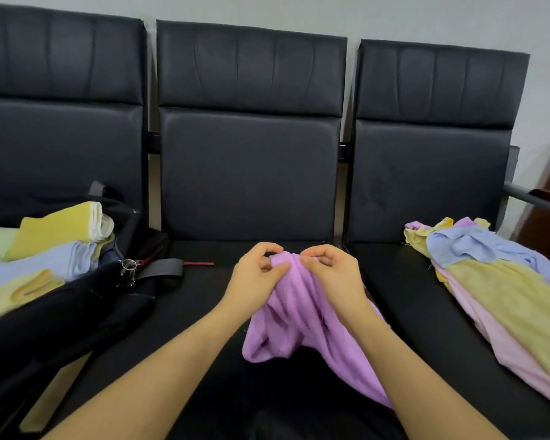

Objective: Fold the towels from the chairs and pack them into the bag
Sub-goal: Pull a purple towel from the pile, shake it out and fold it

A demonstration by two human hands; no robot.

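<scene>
A crumpled purple towel (294,328) hangs over the middle chair's seat (204,296). My left hand (256,277) and my right hand (334,274) pinch its bunched top edge side by side, fingers curled on the cloth. A black bag (77,315) lies open on the left chair, with folded yellow, blue and green towels (51,249) stacked in and over it. A loose pile of unfolded yellow, blue and pink towels (489,281) lies on the right chair.
Three black padded chairs stand in a row against a pale wall, their backrests (251,138) upright behind the seats. A key ring (127,268) and a strap (162,268) hang off the bag. A metal armrest (527,196) and dark wooden furniture sit at far right.
</scene>
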